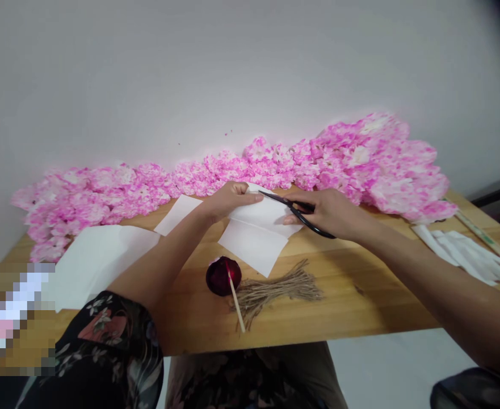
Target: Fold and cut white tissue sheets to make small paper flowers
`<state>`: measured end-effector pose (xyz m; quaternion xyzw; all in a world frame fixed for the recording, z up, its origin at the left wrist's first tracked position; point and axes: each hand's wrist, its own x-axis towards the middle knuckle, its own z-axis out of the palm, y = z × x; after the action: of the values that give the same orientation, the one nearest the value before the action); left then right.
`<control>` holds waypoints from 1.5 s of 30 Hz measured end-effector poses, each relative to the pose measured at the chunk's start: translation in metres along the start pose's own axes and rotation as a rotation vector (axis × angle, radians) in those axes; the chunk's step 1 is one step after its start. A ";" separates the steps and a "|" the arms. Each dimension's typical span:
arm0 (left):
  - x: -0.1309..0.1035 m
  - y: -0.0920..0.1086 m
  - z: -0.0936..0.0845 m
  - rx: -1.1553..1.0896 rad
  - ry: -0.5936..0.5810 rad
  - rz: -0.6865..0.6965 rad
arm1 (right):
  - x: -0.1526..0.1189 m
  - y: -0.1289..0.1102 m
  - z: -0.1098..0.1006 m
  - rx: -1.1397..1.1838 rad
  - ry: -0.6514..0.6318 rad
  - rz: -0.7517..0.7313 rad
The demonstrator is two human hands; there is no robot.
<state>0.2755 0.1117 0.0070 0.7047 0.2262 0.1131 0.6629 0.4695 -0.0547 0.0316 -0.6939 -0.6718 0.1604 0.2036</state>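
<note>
My left hand (229, 200) pinches the upper edge of a creased sheet of white paper (256, 241), thumb on top. In my right hand (332, 213) is a pair of black-handled scissors (303, 211), its blades pointing left across the paper toward my left thumb. Whether the blades are parted cannot be made out. The paper hangs just above the wooden table, with a fold line across it. Below it sit a small bowl of dark red liquid (218, 278) with a thin wooden stick (236, 301) leaning in it, and a bundle of dry brown twigs (279, 288).
Pink and white paper flowers (228, 170) line the wall along the back of the table (181, 324). A white paper stack (105, 255) lies left, near a small white sheet (177, 215). Folded white strips (466, 255) rest at the right. A pixelated patch covers the left corner.
</note>
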 end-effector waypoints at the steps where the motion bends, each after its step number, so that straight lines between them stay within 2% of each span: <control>1: 0.000 0.000 0.000 0.004 -0.002 0.000 | 0.000 0.000 0.000 -0.001 -0.003 0.004; 10: 0.001 -0.001 0.002 -0.003 0.023 -0.034 | -0.002 -0.007 -0.001 0.058 -0.026 0.013; 19: 0.001 -0.002 0.001 -0.008 0.010 -0.055 | -0.001 -0.009 0.000 0.239 -0.151 0.102; 24: 0.002 -0.001 0.001 -0.043 0.002 -0.038 | -0.002 -0.008 -0.002 0.409 -0.204 0.076; 32: 0.003 -0.006 -0.003 -0.075 -0.051 0.008 | -0.004 0.005 0.005 0.526 -0.157 0.119; 35: 0.004 -0.012 -0.005 -0.055 -0.032 -0.005 | -0.004 0.014 0.005 0.478 -0.165 0.153; 38: 0.006 -0.017 -0.008 -0.007 -0.024 -0.023 | 0.000 0.019 -0.004 0.382 -0.203 0.098; 41: 0.008 -0.021 -0.012 0.063 -0.004 -0.032 | -0.001 0.020 -0.017 0.207 -0.310 0.081; 43: 0.007 -0.023 -0.016 0.114 0.020 -0.025 | -0.010 0.020 -0.026 0.069 -0.395 0.117; 44: 0.006 -0.023 -0.018 0.141 0.032 -0.021 | -0.018 0.020 -0.029 0.005 -0.405 0.148; 45: 0.005 -0.024 -0.020 0.163 0.042 -0.016 | -0.027 0.020 -0.031 -0.044 -0.349 0.178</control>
<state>0.2663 0.1321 -0.0152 0.7521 0.2543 0.1036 0.5991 0.5014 -0.0845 0.0473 -0.7164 -0.6363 0.2809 0.0542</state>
